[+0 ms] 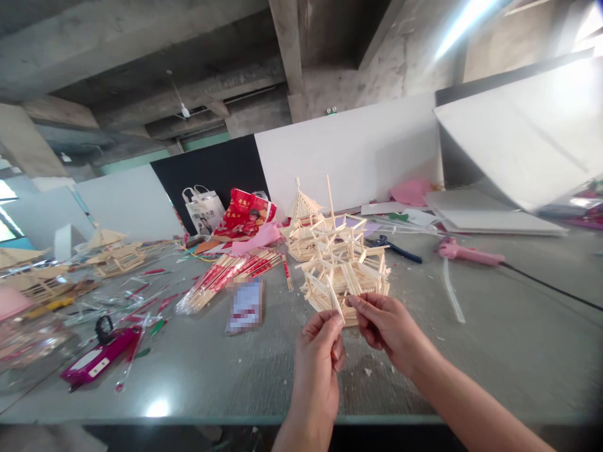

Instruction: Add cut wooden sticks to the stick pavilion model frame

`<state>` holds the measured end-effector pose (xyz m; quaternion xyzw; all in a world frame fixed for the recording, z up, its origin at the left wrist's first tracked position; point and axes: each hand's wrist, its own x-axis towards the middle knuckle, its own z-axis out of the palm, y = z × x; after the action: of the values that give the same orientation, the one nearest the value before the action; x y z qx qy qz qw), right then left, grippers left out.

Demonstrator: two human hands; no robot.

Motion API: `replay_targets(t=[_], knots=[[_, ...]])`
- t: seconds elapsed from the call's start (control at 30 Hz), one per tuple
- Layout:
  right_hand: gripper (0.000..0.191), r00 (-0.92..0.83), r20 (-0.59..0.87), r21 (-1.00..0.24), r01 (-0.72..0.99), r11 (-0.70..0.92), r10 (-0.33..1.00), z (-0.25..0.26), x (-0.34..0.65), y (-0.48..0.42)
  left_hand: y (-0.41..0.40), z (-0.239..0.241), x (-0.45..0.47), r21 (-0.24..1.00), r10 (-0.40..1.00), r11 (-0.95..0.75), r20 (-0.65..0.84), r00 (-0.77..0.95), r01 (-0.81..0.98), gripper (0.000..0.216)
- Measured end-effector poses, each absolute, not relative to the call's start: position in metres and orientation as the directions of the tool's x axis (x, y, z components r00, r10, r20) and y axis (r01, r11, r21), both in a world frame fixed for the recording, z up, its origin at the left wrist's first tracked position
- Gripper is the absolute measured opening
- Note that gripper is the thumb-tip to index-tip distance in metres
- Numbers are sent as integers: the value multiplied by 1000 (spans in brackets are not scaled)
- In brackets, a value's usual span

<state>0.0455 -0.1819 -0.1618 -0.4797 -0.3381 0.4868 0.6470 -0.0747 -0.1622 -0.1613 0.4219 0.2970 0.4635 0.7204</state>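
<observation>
My left hand (323,345) pinches a short pale wooden stick (335,295) that slants up and to the left. Close beside it, my right hand (379,320) has thumb and forefinger pressed together; whatever lies between them is too small to make out. Just behind both hands stands a multi-sided pavilion model (311,276) built of pale wooden sticks, its lower front partly hidden by my fingers. One long thin stick (330,198) rises upright from the model's area. A second model with a pointed roof (304,206) is behind it.
Chopsticks in red-printed wrapping (230,273) lie left of the model, near a small blue packet (245,306). Dark-handled pliers (398,248) and a pink glue gun (471,252) with a cord are to the right. A magenta tool (101,358) lies far left.
</observation>
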Motion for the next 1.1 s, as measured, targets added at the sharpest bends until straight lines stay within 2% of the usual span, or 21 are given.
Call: replay_targets(t=[0.2, 0.27, 0.33, 0.43, 0.53, 0.67, 0.83, 1.0, 1.1], knots=[[36, 276, -88, -968, -252, -16, 957, -167, 48, -197, -163, -158, -79, 858, 911, 218, -9, 412, -464, 12], [35, 268, -78, -990, -136, -42, 960, -171, 55, -212, -163, -158, -84, 856, 907, 211, 8, 420, -471, 12], [36, 274, -24, -998, 50, -39, 961, -174, 66, -231, -163, -159, -90, 856, 904, 206, 19, 427, -474, 11], [36, 326, 88, -954, 300, -14, 941, -169, 82, -261, -166, -161, -94, 846, 904, 220, 10, 427, -486, 8], [35, 334, 118, -932, 362, -11, 935, -158, 84, -279, -175, -163, -89, 815, 897, 279, -33, 440, -508, 7], [32, 255, 100, -960, 280, 25, 962, -155, 61, -274, -188, -169, -80, 793, 884, 333, -74, 462, -511, 7], [34, 113, 97, -995, 29, 95, 989, -164, 31, -244, -192, -183, -82, 835, 912, 235, -13, 409, -497, 10], [36, 24, -59, -958, -284, -50, 998, -165, 21, -228, -190, -195, -87, 858, 925, 153, 50, 377, -490, 15], [35, -50, -127, -903, -409, -136, 991, -164, 23, -229, -192, -198, -87, 878, 934, 88, 92, 346, -471, 14]])
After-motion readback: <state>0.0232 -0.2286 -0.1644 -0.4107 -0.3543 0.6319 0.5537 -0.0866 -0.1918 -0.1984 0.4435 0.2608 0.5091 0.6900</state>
